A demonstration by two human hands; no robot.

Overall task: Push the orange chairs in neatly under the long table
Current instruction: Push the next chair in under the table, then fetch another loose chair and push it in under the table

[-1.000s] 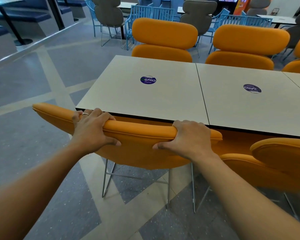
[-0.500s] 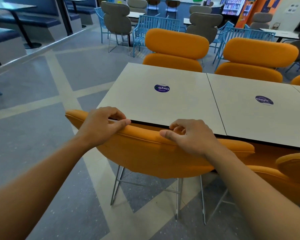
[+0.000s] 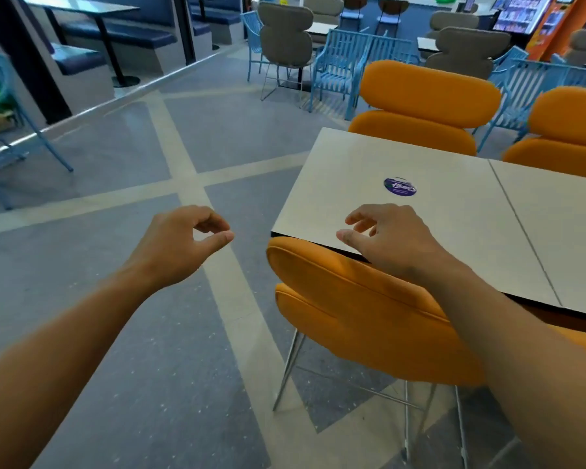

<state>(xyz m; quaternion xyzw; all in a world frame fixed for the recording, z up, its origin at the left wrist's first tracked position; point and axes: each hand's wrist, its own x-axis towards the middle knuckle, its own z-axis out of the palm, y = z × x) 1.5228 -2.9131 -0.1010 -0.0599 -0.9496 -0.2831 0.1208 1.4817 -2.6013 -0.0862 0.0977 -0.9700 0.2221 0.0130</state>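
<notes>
Backrest of the near orange chair [image 3: 369, 319] lies just under the right hand [image 3: 391, 242], close against the worktop [image 3: 471, 214] edge; contact cannot be told. That hand is relaxed, fingers loosely bent, holding nothing, a sticker [image 3: 400, 186] just beyond its fingertips. The left hand [image 3: 180, 245], loosely curled and empty, hangs over the floor [image 3: 82, 299], apart from the chair. Two more orange chairs [image 3: 427, 106] stand beyond the right hand, across the worktop.
</notes>
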